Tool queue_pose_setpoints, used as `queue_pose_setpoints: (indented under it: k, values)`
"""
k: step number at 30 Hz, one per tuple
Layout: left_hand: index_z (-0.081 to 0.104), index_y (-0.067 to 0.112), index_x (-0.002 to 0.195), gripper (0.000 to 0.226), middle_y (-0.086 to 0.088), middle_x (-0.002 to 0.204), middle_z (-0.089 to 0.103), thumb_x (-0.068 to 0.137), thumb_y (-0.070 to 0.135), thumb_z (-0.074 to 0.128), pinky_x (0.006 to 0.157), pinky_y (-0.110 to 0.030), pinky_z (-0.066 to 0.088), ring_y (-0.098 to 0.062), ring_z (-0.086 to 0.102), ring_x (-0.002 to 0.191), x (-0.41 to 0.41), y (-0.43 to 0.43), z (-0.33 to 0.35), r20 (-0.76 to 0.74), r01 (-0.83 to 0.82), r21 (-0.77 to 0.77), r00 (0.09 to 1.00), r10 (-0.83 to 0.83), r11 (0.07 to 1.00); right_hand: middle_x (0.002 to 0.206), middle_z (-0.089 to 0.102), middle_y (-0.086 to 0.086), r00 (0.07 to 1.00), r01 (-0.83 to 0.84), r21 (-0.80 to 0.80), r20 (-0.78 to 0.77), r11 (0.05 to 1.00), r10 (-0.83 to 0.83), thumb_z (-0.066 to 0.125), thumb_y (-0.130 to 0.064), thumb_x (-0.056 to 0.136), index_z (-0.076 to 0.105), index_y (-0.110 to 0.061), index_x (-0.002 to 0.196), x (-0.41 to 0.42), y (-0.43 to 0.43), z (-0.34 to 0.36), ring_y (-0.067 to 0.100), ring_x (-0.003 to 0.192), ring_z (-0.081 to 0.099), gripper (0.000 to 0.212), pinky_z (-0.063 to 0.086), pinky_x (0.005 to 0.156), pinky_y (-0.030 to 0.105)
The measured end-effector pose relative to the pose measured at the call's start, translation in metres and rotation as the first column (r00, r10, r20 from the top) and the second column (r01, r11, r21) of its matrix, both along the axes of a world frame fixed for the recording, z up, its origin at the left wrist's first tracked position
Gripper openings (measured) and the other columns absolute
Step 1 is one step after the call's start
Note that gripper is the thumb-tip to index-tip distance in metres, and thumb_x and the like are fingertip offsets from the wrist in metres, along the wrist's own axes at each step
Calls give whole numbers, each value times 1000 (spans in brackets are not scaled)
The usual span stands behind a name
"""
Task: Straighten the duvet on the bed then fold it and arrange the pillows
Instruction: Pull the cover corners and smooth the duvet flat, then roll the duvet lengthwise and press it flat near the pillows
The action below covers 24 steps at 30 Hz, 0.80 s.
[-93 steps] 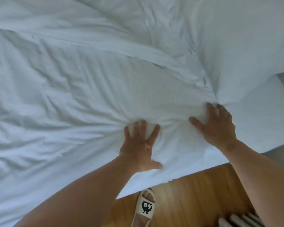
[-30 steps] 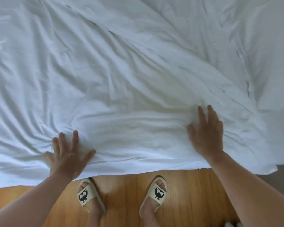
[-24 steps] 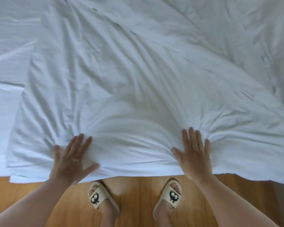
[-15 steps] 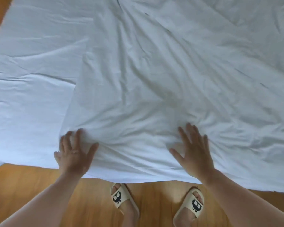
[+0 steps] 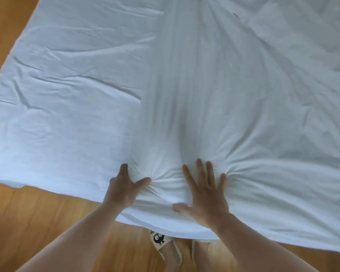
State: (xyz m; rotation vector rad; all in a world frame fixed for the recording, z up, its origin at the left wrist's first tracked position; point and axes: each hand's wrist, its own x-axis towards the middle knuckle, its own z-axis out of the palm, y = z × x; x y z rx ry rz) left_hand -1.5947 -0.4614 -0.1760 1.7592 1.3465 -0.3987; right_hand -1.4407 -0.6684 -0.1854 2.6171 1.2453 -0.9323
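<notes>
— Orange-brown plank floor point(image 5: 37, 222) along the near side of the bed, I see. What are the hands doing?

— Well, the left hand point(image 5: 124, 190) grips a bunched fold of the white, creased duvet point(image 5: 224, 95) at its near left corner, with the thumb on one side, the fingers on the other and cloth puckered between. Just beside it the right hand point(image 5: 206, 197) lies flat on the same duvet, fingers straight and spread (creases fan out from under the palm).

— Are the hands touching?

— No, they are near but apart, with a hump of cloth between them.

— And where does the duvet lie?

— Over the middle and right of the bed, its near edge hanging past the side above the floor. Left of it the pale, wrinkled bed sheet point(image 5: 67, 95) shows.

— Anything lower down?

— One cream slipper with a black cartoon face point(image 5: 160, 240) peeks out under the duvet's edge, between the forearms.
</notes>
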Motion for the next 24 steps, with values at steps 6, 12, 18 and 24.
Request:
queue_pose_setpoints:
  k: [6, 12, 18, 24]
  values:
    - [22, 31, 137, 85, -7, 102, 65, 75, 63, 71, 77, -39, 54, -33, 64, 92, -15, 2, 14, -213, 133, -19, 968, -134, 991, 158, -42, 8, 999, 8, -152, -46, 988, -15, 46, -85, 75, -25, -38, 153, -6, 14, 14, 38, 147, -33, 115, -4, 112, 74]
    - [19, 19, 159, 78, -10, 156, 41, 98, 60, 45, 111, -41, 38, -30, 41, 141, -75, 30, 111, -386, 186, -102, 898, -212, 977, 169, -5, 0, 950, -39, -226, -311, 973, -34, 50, -74, 86, -4, -35, 160, 12, 45, 114, 23, 156, 2, 99, 25, 121, 51]
    - [36, 19, 153, 68, -11, 155, 43, 101, 61, 38, 112, -41, 37, -29, 42, 141, -182, 61, 212, -370, -107, -83, 927, 69, 991, 163, 28, -4, 937, -154, -74, -327, 985, 122, 48, -67, 92, 24, -23, 158, -5, 111, 219, 14, 148, 31, 83, 31, 117, 33]
    - [39, 21, 153, 65, -9, 154, 45, 101, 61, 37, 111, -36, 38, -28, 46, 138, -295, 93, 259, -371, -384, -66, 866, 334, 921, 152, 47, 2, 944, -208, -145, -287, 967, 160, 53, -63, 93, 42, -21, 150, -58, 201, 258, 20, 137, 47, 72, 38, 110, 32]
